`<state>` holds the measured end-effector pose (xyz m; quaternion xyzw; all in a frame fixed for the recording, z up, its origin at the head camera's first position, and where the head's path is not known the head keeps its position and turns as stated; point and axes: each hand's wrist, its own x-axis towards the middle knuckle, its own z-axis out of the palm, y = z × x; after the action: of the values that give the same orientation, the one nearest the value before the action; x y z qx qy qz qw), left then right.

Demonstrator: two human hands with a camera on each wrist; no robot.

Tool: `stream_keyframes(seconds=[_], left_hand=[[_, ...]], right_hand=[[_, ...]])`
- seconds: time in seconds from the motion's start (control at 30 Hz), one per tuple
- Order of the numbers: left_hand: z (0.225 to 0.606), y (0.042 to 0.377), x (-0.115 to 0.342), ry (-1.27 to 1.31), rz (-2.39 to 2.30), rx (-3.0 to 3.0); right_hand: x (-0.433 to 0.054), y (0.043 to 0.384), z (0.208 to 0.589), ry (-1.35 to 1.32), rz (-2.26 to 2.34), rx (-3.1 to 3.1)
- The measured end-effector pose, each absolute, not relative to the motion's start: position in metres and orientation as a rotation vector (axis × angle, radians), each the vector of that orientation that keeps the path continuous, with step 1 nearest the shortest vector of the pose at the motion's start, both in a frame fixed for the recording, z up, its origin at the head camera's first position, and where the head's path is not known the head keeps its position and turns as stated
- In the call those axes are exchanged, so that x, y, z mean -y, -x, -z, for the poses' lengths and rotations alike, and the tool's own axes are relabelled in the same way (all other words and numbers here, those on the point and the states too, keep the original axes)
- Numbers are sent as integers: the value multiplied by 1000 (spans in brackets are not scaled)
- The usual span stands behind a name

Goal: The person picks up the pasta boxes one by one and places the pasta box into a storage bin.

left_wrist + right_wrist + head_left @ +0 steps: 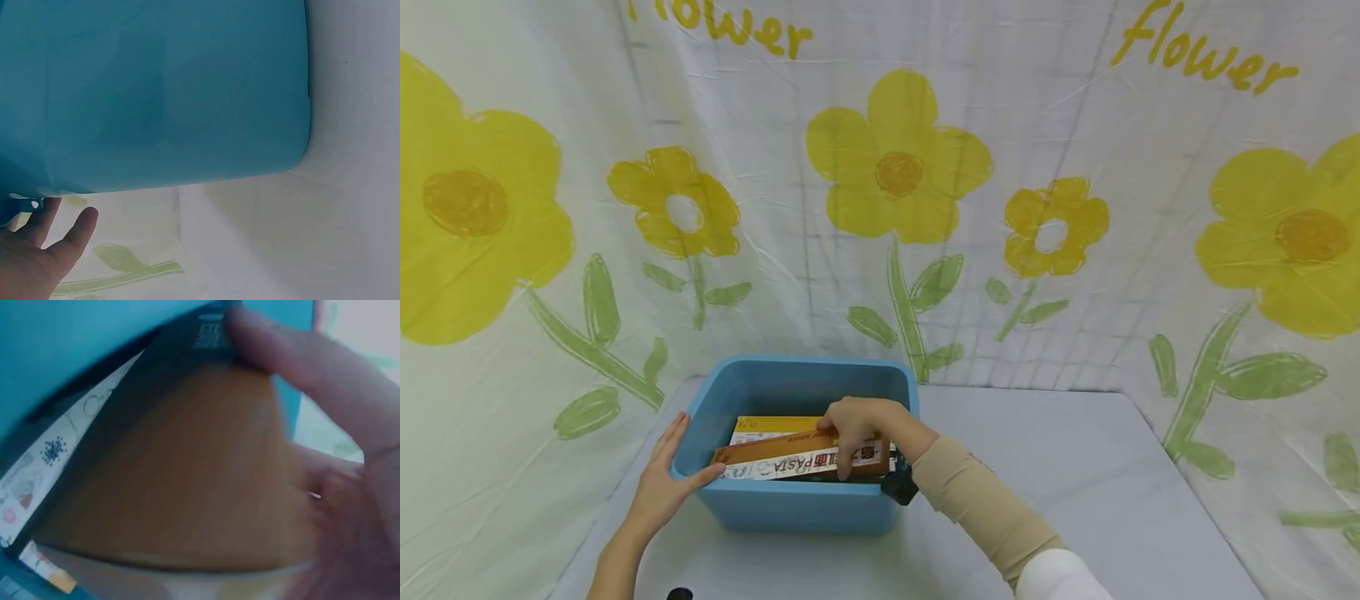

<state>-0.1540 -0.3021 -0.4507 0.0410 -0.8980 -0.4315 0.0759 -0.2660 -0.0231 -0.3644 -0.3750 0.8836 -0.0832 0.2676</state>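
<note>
A blue plastic bin (797,510) stands on the table, with boxes lying inside. My right hand (856,423) reaches into it and grips a brown and white pasta box (760,452), thumb on the near face and fingers over the far side. The pasta box lies slightly tilted within the bin; its brown side (181,469) fills much of the right wrist view, blurred. Behind it is a yellow-edged box (775,423), partly covered. At the bin's left front corner, my left hand (655,483) rests on the rim, fingers spread and fairly straight along the left side.
A white sheet with painted yellow flowers (898,171) hangs behind and beside the table (1037,467). A small black round object (680,593) shows at the bottom edge of the head view. Another white patterned box (53,450) lies beside the pasta box.
</note>
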Motion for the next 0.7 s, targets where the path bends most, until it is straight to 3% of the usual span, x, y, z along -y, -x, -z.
stream_keyframes(seconds=[0.37, 0.7], left_hand=[[452, 155, 304, -88, 1311, 2684], [452, 154, 305, -76, 1317, 2677]], right_hand=[[6, 265, 358, 1013, 380, -2389], [-53, 259, 356, 1036, 843, -2478]])
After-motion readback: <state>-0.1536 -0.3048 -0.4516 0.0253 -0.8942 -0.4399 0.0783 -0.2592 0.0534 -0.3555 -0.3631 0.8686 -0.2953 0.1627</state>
